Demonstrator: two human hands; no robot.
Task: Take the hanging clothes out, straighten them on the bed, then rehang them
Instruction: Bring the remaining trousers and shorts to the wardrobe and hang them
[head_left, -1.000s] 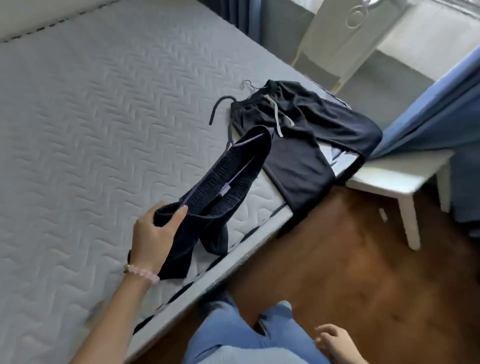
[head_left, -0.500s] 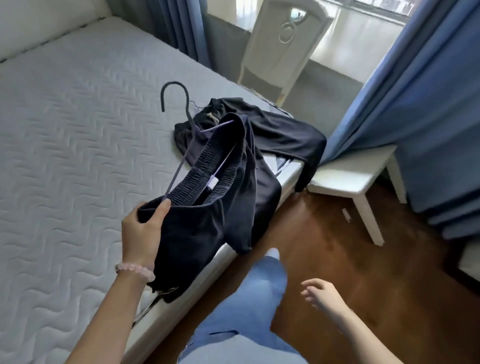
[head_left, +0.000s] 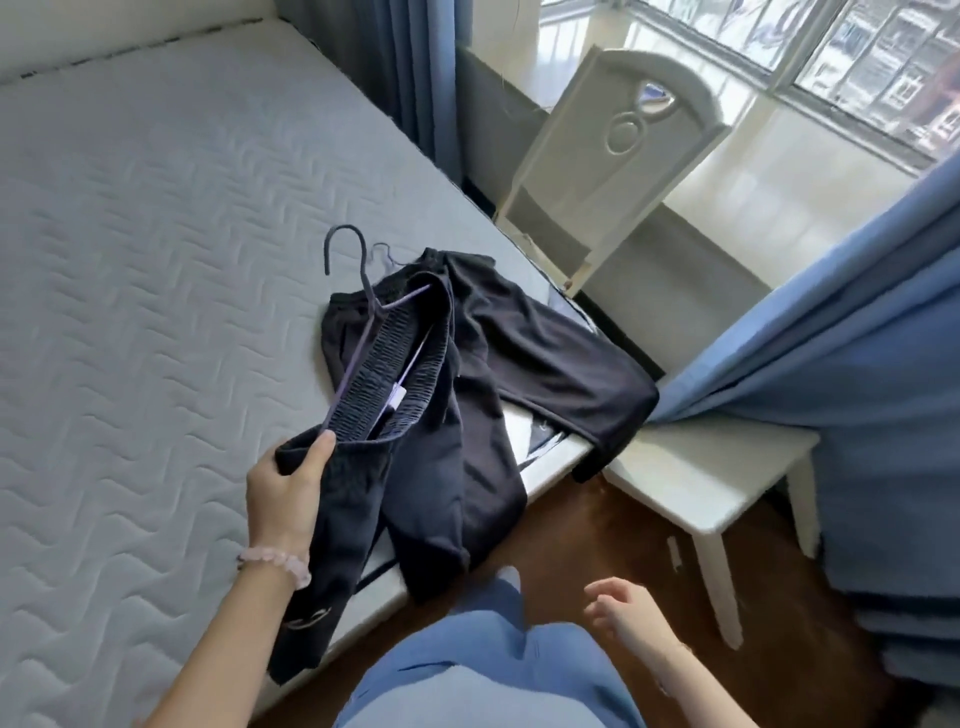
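My left hand (head_left: 283, 493) grips one end of a pair of black shorts (head_left: 415, 467) threaded on a purple hanger (head_left: 358, 338), lifted above the bed's edge with the legs dangling down. The hanger's dark hook (head_left: 343, 247) points up and away. Behind it, black trousers (head_left: 545, 358) lie flat on the grey quilted mattress (head_left: 156, 260), one leg hanging over the corner. My right hand (head_left: 628, 616) hovers low at the right over the floor, fingers apart, holding nothing.
A white chair (head_left: 618, 156) leans against the wall by the window. A white low bench (head_left: 706, 483) stands beside the bed corner. Blue curtains (head_left: 857, 364) hang at the right. Brown wooden floor (head_left: 571, 530) lies below; my blue-trousered legs (head_left: 478, 665) are at the bottom.
My left hand has raised the shorts and hanger off the mattress, so the legs now hang free. The view has tilted up toward the window. My right hand has risen slightly.
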